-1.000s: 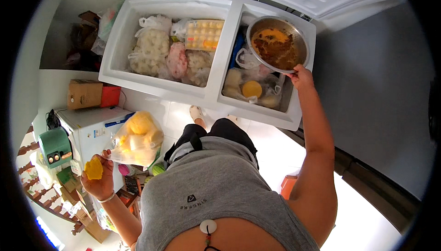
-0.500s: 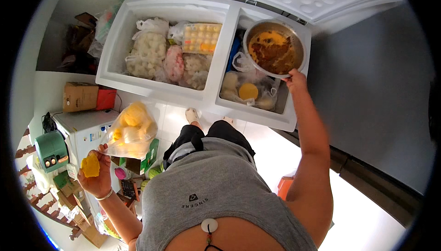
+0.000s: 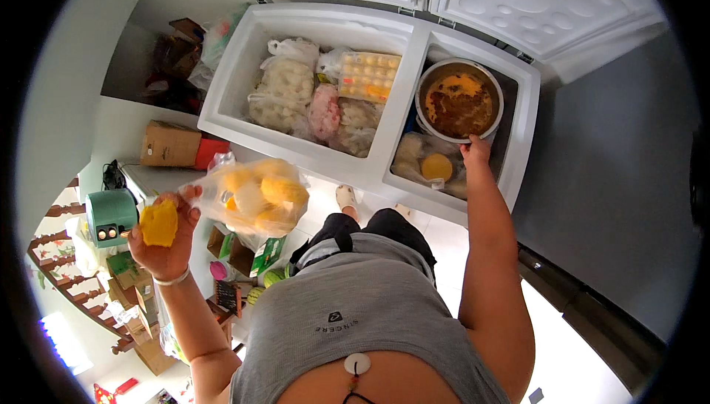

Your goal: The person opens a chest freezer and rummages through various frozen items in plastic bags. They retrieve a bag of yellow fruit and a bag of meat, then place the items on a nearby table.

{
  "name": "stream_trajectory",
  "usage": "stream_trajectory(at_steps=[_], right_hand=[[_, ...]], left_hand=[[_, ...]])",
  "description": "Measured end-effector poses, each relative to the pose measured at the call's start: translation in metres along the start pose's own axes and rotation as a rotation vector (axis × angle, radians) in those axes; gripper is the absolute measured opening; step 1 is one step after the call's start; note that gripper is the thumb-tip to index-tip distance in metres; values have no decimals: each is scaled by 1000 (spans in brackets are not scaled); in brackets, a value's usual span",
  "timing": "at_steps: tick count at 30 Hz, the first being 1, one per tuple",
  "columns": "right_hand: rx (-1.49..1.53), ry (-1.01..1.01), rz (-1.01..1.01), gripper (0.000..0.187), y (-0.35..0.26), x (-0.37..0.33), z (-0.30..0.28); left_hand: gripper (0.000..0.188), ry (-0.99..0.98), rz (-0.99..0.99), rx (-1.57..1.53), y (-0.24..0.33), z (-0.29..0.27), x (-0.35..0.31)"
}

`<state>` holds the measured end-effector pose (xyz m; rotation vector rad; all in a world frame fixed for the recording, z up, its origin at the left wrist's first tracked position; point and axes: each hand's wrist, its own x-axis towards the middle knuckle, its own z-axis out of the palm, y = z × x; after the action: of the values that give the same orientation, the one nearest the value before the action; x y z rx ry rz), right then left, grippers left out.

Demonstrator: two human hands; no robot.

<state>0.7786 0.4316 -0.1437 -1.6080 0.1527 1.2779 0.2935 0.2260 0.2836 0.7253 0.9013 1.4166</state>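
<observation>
My right hand [image 3: 477,151] grips the near rim of a round steel pot [image 3: 499,112] of reddish-brown liquid with orange patches on top. The pot sits within the right compartment of an open chest freezer [image 3: 296,146], above a clear bag holding a yellow disc [image 3: 436,168]. Raised at the left, my left hand [image 3: 166,252] is closed on a clear plastic bag [image 3: 255,195] of yellow and pale lumps, which hangs over the floor. A flat, rough-edged yellow piece [image 3: 159,223] lies against that palm; its kind I cannot make out.
The freezer's left compartment holds bagged pale food [image 3: 285,82], a pink bag [image 3: 324,112] and a tray of round yellow items [image 3: 368,76]. Both freezer lids [image 3: 547,1] stand raised. To my left are a cardboard box [image 3: 168,143], a green appliance [image 3: 111,217] and cartons near my feet.
The pot has gone lower into the right compartment, with my right hand still at its rim. My left hand has risen, and its bag has swung to the right. The view has shifted.
</observation>
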Motion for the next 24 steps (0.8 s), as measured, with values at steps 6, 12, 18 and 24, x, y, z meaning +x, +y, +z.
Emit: stream_trajectory(at_steps=[6, 12, 18, 24], right_hand=[[-249, -300, -1, 29, -21, -57, -28], [-183, -398, -130, 29, -25, -144, -120], [-129, -179, -135, 25, 7, -204, -229], [-185, 131, -204, 26, 11, -237, -311]], left_hand=[[58, -147, -13, 41, 3, 27, 61], [46, -111, -107, 60, -32, 10, 144], [29, 120, -242, 15, -96, -60, 247], [28, 190, -316, 45, -145, -102, 308]])
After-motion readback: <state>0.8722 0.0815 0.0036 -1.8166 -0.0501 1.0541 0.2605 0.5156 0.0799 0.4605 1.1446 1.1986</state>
